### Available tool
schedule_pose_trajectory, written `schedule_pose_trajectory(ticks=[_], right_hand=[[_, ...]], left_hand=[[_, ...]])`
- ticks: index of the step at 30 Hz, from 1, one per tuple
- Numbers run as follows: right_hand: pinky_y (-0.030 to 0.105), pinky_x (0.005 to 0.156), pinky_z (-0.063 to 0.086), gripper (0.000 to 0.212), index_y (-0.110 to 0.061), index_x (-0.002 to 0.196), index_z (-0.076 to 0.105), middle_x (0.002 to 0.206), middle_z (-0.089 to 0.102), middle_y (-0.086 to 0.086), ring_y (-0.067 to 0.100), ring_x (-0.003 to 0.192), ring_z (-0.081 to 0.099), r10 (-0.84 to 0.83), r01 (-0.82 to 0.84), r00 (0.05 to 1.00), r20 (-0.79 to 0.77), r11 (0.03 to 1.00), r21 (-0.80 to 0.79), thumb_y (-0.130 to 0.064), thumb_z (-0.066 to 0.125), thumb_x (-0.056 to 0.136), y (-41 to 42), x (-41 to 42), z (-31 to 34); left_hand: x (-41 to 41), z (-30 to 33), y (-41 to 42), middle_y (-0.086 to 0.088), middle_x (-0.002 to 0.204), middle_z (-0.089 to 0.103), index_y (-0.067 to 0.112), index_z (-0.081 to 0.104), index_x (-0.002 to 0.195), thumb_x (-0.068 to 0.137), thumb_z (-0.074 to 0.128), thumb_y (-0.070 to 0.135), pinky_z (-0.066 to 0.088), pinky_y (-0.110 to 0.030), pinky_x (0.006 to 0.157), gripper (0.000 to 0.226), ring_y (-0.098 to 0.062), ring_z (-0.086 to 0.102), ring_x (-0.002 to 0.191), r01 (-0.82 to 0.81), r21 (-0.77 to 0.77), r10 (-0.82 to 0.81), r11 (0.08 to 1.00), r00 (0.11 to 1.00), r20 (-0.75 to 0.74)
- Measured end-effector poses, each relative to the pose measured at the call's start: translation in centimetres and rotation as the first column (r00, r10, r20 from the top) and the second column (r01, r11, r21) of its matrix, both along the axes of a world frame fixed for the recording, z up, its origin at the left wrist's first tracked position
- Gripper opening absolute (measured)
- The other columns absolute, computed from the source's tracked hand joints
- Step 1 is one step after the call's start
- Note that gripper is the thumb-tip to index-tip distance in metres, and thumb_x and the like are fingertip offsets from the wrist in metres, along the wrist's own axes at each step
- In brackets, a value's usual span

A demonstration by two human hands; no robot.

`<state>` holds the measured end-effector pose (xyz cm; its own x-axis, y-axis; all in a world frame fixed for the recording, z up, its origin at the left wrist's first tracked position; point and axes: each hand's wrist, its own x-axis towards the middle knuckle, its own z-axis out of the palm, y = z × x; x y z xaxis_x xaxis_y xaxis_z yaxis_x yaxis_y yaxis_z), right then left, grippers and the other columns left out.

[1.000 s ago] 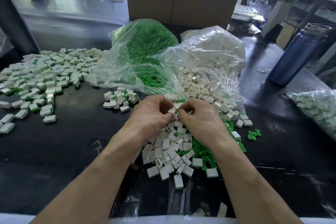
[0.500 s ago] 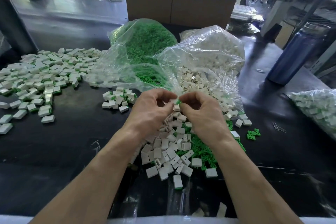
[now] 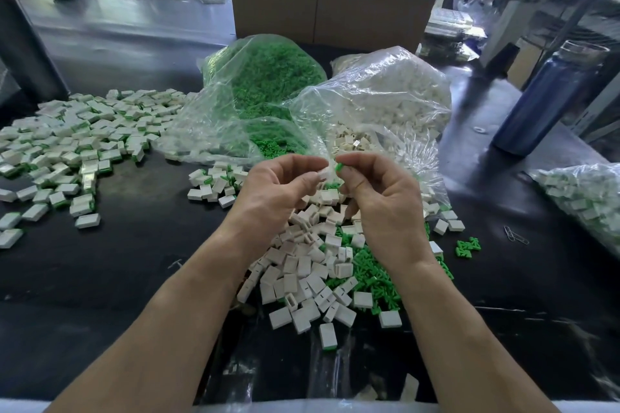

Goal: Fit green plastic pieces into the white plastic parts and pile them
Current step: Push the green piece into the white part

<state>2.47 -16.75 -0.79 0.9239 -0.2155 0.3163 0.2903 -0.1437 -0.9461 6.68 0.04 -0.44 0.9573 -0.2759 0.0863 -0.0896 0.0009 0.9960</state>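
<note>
Green plastic pieces [image 3: 367,273] lie loose in the lower centre of the frame, mixed under and beside a heap of small white rectangular plastic parts [image 3: 310,273] on the black surface [image 3: 100,271]. One white part with a green end [image 3: 327,336] lies at the near edge of this heap. Just above the heap, both hands are raised at the middle of the frame with their fingertips close together. The left hand [image 3: 280,189] pinches a single white plastic part [image 3: 322,174] between thumb and fingers. The right hand [image 3: 379,193] pinches a single small green piece [image 3: 339,167] at its fingertips, just beside the white one; whether the two touch cannot be told.

To the right of the heap, a small cluster of green pieces [image 3: 468,247] sits apart, with a metal paper clip [image 3: 516,235] near it. A small group of fitted white-and-green parts [image 3: 214,184] lies just left of the left hand. Further left, filling the middle left of the frame, a wide spread pile of fitted white parts with green edges [image 3: 67,151] covers the surface.

Behind the hands, a clear plastic bag of green pieces [image 3: 265,84] and a clear plastic bag of white parts [image 3: 385,97] stand side by side, their open mouths spilling towards the heap. At the right edge another clear bag holding fitted parts [image 3: 583,194] rests on the surface. A tall blue metal bottle [image 3: 543,100] stands in the upper right. A brown cardboard box [image 3: 332,7] sits at the top centre behind the bags.
</note>
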Motion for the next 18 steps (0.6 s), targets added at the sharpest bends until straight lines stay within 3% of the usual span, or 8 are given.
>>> schedule_pose_trajectory(ticks=[3, 6, 10, 18], right_hand=[[0.026, 0.074, 0.057, 0.020, -0.032, 0.106, 0.075, 0.099, 0.074, -0.008, 0.011, 0.090, 0.070, -0.014, 0.016, 0.999, 0.036, 0.999, -0.041, -0.014, 0.070, 0.101, 0.15, -0.04, 0.01], [0.022, 0.074, 0.055, 0.024, -0.036, 0.103, 0.074, 0.096, 0.074, -0.010, 0.009, 0.088, 0.069, 0.006, -0.004, 1.000, 0.020, 0.995, -0.095, -0.013, 0.069, 0.101, 0.33, -0.13, 0.14], [0.022, 0.066, 0.058, 0.018, -0.026, 0.105, 0.075, 0.096, 0.075, -0.003, 0.013, 0.083, 0.070, 0.035, -0.035, 0.999, -0.018, 0.999, -0.014, -0.010, 0.068, 0.101, 0.64, -0.24, 0.15], [0.022, 0.063, 0.056, 0.014, -0.017, 0.108, 0.075, 0.093, 0.075, 0.000, 0.013, 0.081, 0.069, 0.041, -0.039, 0.999, -0.017, 0.996, 0.075, -0.008, 0.067, 0.102, 0.63, -0.10, -0.09]], left_hand=[[-0.31, 0.04, -0.11, 0.009, 0.097, 0.078, 0.024, 0.075, 0.113, 0.098, 0.071, 0.015, 0.055, -0.017, 0.077, 0.017, -0.004, 0.072, 0.089, 0.014, 0.090, -0.022, 0.996, 0.996, 0.088], [-0.49, 0.04, -0.26, 0.008, 0.097, 0.077, 0.025, 0.074, 0.111, 0.098, 0.072, 0.017, 0.057, -0.019, 0.077, 0.016, -0.005, 0.071, 0.085, -0.019, 0.128, -0.002, 0.992, 0.987, 0.162], [-0.63, 0.15, -0.46, 0.002, 0.101, 0.076, 0.023, 0.073, 0.113, 0.098, 0.072, 0.017, 0.060, -0.029, 0.079, 0.016, -0.022, 0.071, 0.092, -0.023, 0.079, 0.005, 0.997, 0.977, 0.215], [-0.71, 0.52, -0.53, -0.004, 0.106, 0.073, 0.017, 0.071, 0.117, 0.093, 0.076, 0.012, 0.058, -0.026, 0.083, 0.026, -0.015, 0.072, 0.097, 0.000, -0.018, 0.004, 1.000, 0.975, 0.220]])
